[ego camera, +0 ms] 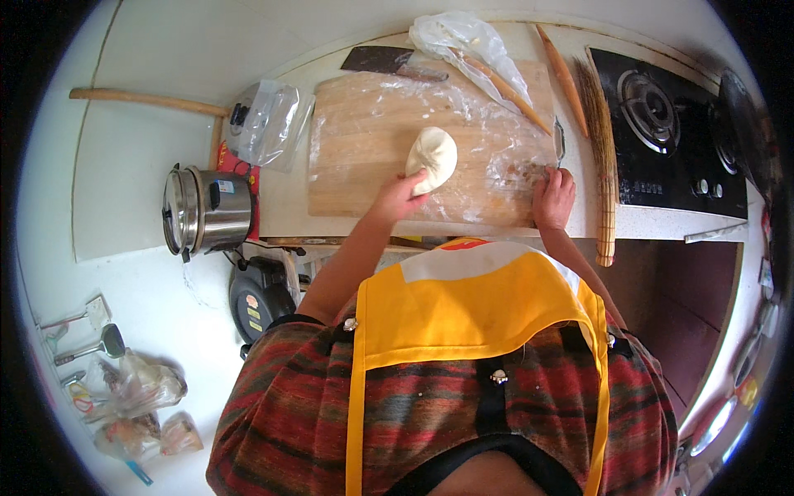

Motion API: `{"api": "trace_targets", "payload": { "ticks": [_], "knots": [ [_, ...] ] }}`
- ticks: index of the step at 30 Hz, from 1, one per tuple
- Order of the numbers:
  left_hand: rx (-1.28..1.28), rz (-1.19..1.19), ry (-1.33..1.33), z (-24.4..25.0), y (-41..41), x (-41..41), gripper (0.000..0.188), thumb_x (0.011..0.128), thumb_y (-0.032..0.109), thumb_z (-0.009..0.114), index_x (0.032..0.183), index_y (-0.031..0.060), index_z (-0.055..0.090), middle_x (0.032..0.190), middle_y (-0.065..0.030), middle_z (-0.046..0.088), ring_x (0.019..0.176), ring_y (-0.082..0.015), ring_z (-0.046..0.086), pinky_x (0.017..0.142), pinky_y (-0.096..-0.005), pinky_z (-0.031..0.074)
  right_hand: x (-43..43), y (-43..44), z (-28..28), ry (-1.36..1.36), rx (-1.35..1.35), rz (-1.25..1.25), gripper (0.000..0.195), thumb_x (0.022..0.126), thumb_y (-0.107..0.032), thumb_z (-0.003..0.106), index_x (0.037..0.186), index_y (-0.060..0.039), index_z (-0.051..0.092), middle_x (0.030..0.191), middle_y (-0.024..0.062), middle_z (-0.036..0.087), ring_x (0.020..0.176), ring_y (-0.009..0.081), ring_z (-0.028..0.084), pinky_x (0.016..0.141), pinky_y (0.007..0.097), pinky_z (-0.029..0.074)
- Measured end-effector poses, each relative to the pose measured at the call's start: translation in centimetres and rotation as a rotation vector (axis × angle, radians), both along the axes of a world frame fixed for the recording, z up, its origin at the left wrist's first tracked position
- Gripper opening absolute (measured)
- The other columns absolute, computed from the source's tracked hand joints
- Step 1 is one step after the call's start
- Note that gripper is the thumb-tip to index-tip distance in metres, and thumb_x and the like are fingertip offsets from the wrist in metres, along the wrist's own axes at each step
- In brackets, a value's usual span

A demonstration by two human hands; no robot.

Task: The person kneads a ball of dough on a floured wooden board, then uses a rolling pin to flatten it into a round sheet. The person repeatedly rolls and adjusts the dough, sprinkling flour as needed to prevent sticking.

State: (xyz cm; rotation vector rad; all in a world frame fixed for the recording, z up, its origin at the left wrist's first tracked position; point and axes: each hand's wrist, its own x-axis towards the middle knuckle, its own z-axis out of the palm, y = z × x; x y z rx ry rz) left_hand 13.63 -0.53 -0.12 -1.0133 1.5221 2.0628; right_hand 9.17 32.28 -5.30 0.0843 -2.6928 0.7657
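Note:
My left hand (403, 195) grips the lower edge of a pale, rounded piece of dough (438, 155), thumb on top, above the middle of a floured wooden board (366, 142). At the board's right edge, my right hand (554, 197) rests with its fingers curled; whether something small lies under them I cannot tell. Small brown bits lie on the board just left of those fingers. A wooden rolling pin (505, 87) lies slantwise over the board's upper right, partly under a clear plastic bag (462, 37). The dark blade of a cleaver (375, 60) lies along the far edge.
To the right are a second tapered wooden rolling pin (563, 77), a straw whisk broom (600, 155) and a black gas hob (657, 124). A steel electric cooker (214, 209) stands left, near a lid under clear plastic (267, 127). The counter's front edge runs before me.

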Motion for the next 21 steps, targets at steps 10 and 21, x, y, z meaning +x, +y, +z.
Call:
{"api": "trace_targets", "payload": {
  "ticks": [10, 21],
  "knots": [
    [-0.511, -0.17, -0.2, 1.9, -8.1, -8.7, 0.047, 0.089, 0.046, 0.058, 0.115, 0.0073, 0.061, 0.115, -0.0074, 0.062, 0.1, -0.027, 0.06, 0.086, -0.0469, 0.045, 0.1, 0.0, 0.5, 0.022, -0.002, 0.025, 0.026, 0.082, -0.014, 0.059, 0.107, -0.0069, 0.056, 0.111, 0.0175, 0.053, 0.099, 0.0374, 0.052, 0.086, 0.0472, 0.043],
    [-1.663, -0.531, 0.234, -0.4, 0.6, -8.9, 0.04, 0.094, 0.039, 0.046, 0.099, 0.0029, 0.063, 0.102, -0.0156, 0.06, 0.099, -0.0345, 0.057, 0.08, -0.0496, 0.047, -0.1, -0.3, 1.0, -0.036, 0.015, 0.001, 0.026, 0.084, -0.014, 0.059, 0.109, -0.0057, 0.054, 0.113, 0.0193, 0.052, 0.101, 0.0384, 0.051, 0.088, 0.0472, 0.042]
  ]
}}
